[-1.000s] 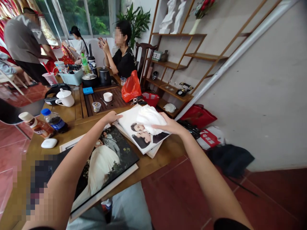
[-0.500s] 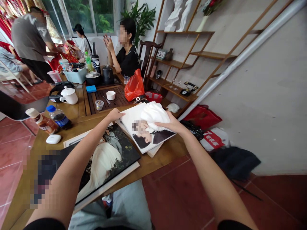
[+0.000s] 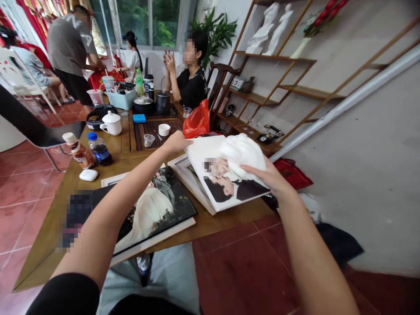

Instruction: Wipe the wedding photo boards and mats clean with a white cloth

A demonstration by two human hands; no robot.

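My left hand grips the far corner of a white photo panel showing a couple. My right hand presses a bunched white cloth onto the panel's surface, fingers closed over the cloth at the near right edge. The panel is tilted up over another framed picture on the wooden table. A large dark wedding photo panel lies flat on the table in front of me, under my left forearm.
The table holds two drink bottles, a white case, a white teapot, a tea tray with cups and an orange bag. One person sits beyond it, others further back left. Wooden shelves line the right wall.
My left hand has lifted the couple panel's far side off the stack, tilting it up. My right hand and the cloth stayed on it. The view swung left.
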